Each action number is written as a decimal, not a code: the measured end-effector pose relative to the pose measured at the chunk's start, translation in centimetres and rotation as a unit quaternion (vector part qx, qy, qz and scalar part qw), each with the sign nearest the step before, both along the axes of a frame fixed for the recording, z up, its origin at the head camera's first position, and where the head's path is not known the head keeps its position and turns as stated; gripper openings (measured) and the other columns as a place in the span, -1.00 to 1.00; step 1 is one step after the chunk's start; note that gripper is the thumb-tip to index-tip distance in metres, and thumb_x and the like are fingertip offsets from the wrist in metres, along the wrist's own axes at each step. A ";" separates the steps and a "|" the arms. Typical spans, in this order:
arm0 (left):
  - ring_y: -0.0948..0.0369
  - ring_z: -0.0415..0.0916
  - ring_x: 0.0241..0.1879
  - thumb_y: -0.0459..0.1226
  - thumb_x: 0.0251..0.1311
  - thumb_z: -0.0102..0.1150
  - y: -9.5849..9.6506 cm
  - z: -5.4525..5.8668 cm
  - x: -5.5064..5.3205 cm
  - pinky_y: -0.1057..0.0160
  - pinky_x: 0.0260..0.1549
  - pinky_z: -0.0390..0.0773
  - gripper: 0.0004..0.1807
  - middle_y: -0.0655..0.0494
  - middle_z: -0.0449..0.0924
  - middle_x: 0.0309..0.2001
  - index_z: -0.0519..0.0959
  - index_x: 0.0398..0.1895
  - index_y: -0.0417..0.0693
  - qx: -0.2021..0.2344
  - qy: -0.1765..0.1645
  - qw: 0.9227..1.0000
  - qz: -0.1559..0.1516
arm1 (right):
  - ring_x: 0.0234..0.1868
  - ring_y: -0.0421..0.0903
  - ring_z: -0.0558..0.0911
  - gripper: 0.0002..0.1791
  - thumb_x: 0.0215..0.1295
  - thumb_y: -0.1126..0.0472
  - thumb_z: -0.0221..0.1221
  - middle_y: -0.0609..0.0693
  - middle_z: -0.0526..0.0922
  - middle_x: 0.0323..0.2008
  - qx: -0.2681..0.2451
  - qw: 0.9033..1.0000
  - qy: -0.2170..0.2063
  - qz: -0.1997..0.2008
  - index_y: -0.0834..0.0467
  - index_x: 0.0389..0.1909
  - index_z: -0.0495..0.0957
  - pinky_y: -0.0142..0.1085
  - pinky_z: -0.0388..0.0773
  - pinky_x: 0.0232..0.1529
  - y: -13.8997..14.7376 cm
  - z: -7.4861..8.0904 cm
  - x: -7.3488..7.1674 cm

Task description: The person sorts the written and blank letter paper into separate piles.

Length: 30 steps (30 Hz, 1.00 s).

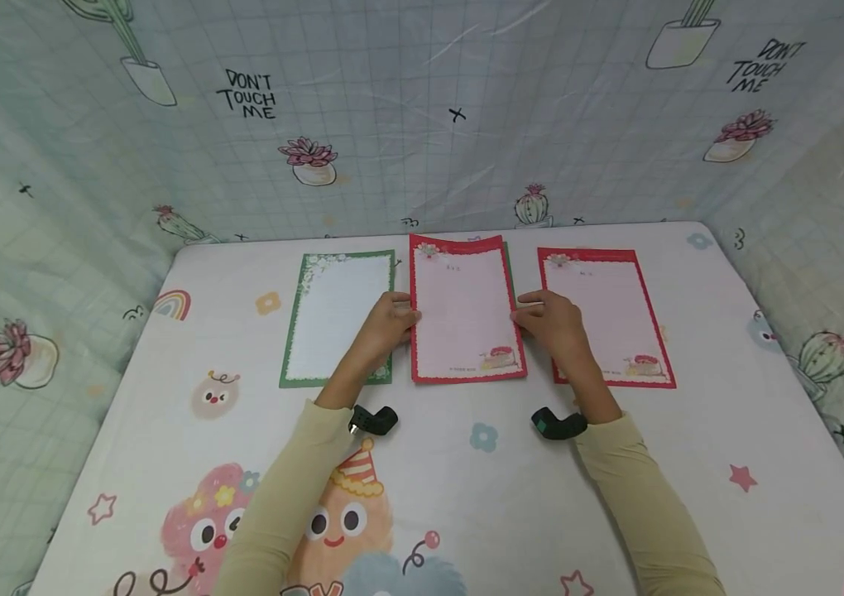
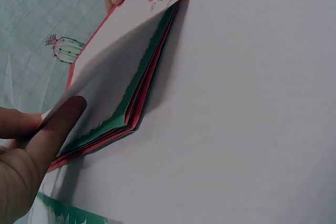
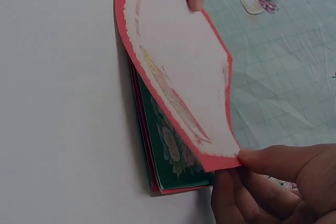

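A red-bordered sheet of paper point(image 1: 467, 314) with a cake picture in its lower corner lies uppermost on a stack of red- and green-bordered sheets point(image 2: 137, 106). My left hand point(image 1: 386, 324) pinches its left edge, one finger beneath the sheet in the left wrist view. On the opposite edge, my right hand point(image 1: 554, 323) pinches the same sheet between thumb and fingers. The sheet bows up from the stack, and a green flowered sheet point(image 3: 176, 153) shows below. To the left lies a green-bordered sheet point(image 1: 336, 319), to the right another red-bordered sheet point(image 1: 616, 323), partly behind my right hand.
The table point(image 1: 481, 513) has a white cloth printed with cartoon figures. A patterned curtain point(image 1: 422, 124) hangs behind it and along both sides. Dark wrist cameras point(image 1: 559, 424) sit at both wrists.
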State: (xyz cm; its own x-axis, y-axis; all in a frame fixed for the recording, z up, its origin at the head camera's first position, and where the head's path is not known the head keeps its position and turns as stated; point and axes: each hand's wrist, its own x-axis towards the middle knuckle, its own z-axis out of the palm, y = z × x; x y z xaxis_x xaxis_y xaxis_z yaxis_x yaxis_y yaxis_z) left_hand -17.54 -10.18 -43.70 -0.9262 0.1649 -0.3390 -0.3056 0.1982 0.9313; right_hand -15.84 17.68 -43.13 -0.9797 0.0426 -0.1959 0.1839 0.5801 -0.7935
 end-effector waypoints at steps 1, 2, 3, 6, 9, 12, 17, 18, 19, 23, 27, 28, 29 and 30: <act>-0.02 0.59 0.12 -0.35 0.49 0.07 0.0 0.0 0.0 0.06 0.12 0.62 -0.43 -0.26 0.48 0.22 0.19 0.45 -0.36 0.008 -0.002 1.000 -0.003 | 0.06 0.15 0.70 -0.51 0.44 0.09 0.25 0.23 0.72 0.04 -0.005 1.000 -0.004 -0.001 0.25 0.27 0.52 0.06 0.60 0.14 0.1 0.0 0.0; -0.02 0.58 0.15 -0.35 0.50 0.06 0.0 0.0 0.0 0.06 0.12 0.61 -0.42 -0.26 0.49 0.23 0.18 0.47 -0.39 0.015 -0.002 1.000 -0.008 | 0.10 0.15 0.67 -0.50 0.44 0.09 0.24 0.23 0.71 0.04 -0.006 1.000 -0.007 -0.001 0.25 0.29 0.51 0.07 0.58 0.16 0.1 0.0 0.0; -0.01 0.58 0.15 -0.36 0.51 0.04 0.0 0.0 0.0 0.07 0.12 0.61 -0.43 -0.26 0.50 0.24 0.18 0.48 -0.41 0.018 0.000 1.000 -0.013 | 0.13 0.15 0.65 -0.49 0.44 0.08 0.24 0.23 0.71 0.04 -0.006 1.000 -0.011 -0.001 0.24 0.30 0.51 0.07 0.57 0.18 0.2 -0.1 0.0; 0.06 0.61 0.10 -0.37 0.52 0.03 0.0 -0.1 0.0 0.12 0.07 0.64 -0.46 -0.25 0.58 0.17 0.25 0.45 -0.45 0.013 0.006 1.000 -0.022 | 0.20 0.16 0.59 -0.48 0.43 0.07 0.24 0.22 0.71 0.06 -0.009 1.000 -0.018 0.004 0.25 0.30 0.52 0.06 0.57 0.17 0.3 -0.2 -0.1; 0.12 0.63 0.01 -0.38 0.52 0.03 0.1 -0.1 0.1 0.17 0.02 0.67 -0.50 -0.22 0.62 0.10 0.31 0.42 -0.45 0.009 0.011 1.000 -0.022 | 0.18 0.15 0.59 -0.50 0.43 0.06 0.24 0.21 0.71 0.07 -0.015 1.000 -0.019 0.006 0.25 0.27 0.55 0.01 0.60 0.12 0.3 -0.4 -0.1; 0.18 0.61 -0.09 -0.38 0.51 0.04 0.1 -0.1 0.3 0.24 -0.06 0.69 -0.54 -0.17 0.62 -0.01 0.37 0.38 -0.43 0.004 0.017 1.000 -0.016 | 0.08 0.12 0.64 -0.52 0.44 0.06 0.24 0.20 0.72 0.04 -0.027 1.000 -0.014 0.005 0.25 0.24 0.58 -0.04 0.62 0.08 0.2 -0.5 0.0; 0.21 0.52 -0.26 -0.39 0.50 0.06 0.1 -0.1 0.6 0.37 -0.26 0.63 -0.66 -0.01 0.51 -0.35 0.49 0.23 -0.42 0.013 0.032 0.999 -0.011 | 0.02 0.11 0.67 -0.53 0.44 0.02 0.24 0.20 0.71 0.05 -0.038 0.999 -0.020 0.004 0.25 0.20 0.59 -0.03 0.62 0.11 0.2 -0.5 0.1; 0.22 0.51 -0.27 -0.39 0.50 0.06 0.1 0.0 0.6 0.39 -0.29 0.61 -0.68 0.03 0.47 -0.40 0.50 0.21 -0.41 0.016 0.035 0.999 -0.011 | 0.01 0.11 0.67 -0.52 0.44 0.01 0.24 0.20 0.70 0.05 -0.039 0.999 -0.025 0.005 0.25 0.21 0.59 -0.02 0.61 0.11 0.3 -0.5 0.1; 0.23 0.49 -0.29 -0.39 0.50 0.06 0.1 0.0 0.6 0.40 -0.31 0.59 -0.70 0.07 0.44 -0.43 0.52 0.18 -0.40 0.018 0.037 0.999 -0.011 | 0.01 0.10 0.67 -0.51 0.45 -0.01 0.23 0.20 0.69 0.06 -0.041 0.999 -0.030 0.007 0.24 0.21 0.59 -0.01 0.60 0.13 0.3 -0.5 0.1; 0.25 0.41 -0.35 -0.39 0.50 0.05 -0.1 0.0 0.5 0.39 -0.37 0.52 -0.73 0.12 0.31 -0.51 0.52 0.13 -0.41 0.028 0.046 0.999 -0.011 | 0.00 0.07 0.68 -0.50 0.45 -0.04 0.21 0.18 0.69 0.05 -0.058 0.997 -0.042 0.016 0.23 0.22 0.58 0.02 0.56 0.19 0.6 -0.4 0.1; 0.26 0.36 -0.40 -0.40 0.49 0.06 -0.4 0.1 0.4 0.41 -0.40 0.48 -0.72 0.15 0.29 -0.53 0.51 0.15 -0.42 0.026 0.048 0.998 -0.007 | 0.01 0.06 0.69 -0.45 0.45 -0.06 0.21 0.17 0.70 0.05 -0.076 0.995 -0.051 0.027 0.22 0.27 0.55 0.04 0.52 0.25 0.8 -0.3 0.0; 0.27 0.33 -0.42 -0.39 0.49 0.07 -0.4 0.1 0.4 0.40 -0.42 0.45 -0.74 0.15 0.28 -0.54 0.52 0.11 -0.41 0.025 0.048 0.999 -0.006 | 0.02 0.06 0.70 -0.44 0.44 -0.06 0.21 0.17 0.70 0.05 -0.078 0.995 -0.053 0.030 0.22 0.29 0.54 0.03 0.52 0.25 0.8 -0.3 0.0; 0.27 0.29 -0.46 -0.39 0.49 0.08 -0.5 0.1 0.4 0.40 -0.45 0.42 -0.78 0.15 0.25 -0.56 0.53 0.04 -0.41 0.022 0.051 0.998 -0.006 | 0.02 0.06 0.70 -0.44 0.44 -0.06 0.21 0.17 0.70 0.06 -0.078 0.995 -0.055 0.031 0.22 0.29 0.54 0.03 0.53 0.25 0.8 -0.3 0.0; 0.27 0.26 -0.48 -0.38 0.49 0.08 -0.5 0.1 0.4 0.40 -0.48 0.39 -0.82 0.16 0.25 -0.56 0.54 -0.04 -0.38 0.017 0.054 0.998 -0.007 | 0.02 0.06 0.70 -0.44 0.44 -0.06 0.21 0.17 0.70 0.06 -0.079 0.995 -0.055 0.033 0.22 0.29 0.54 0.02 0.53 0.25 0.9 -0.4 0.0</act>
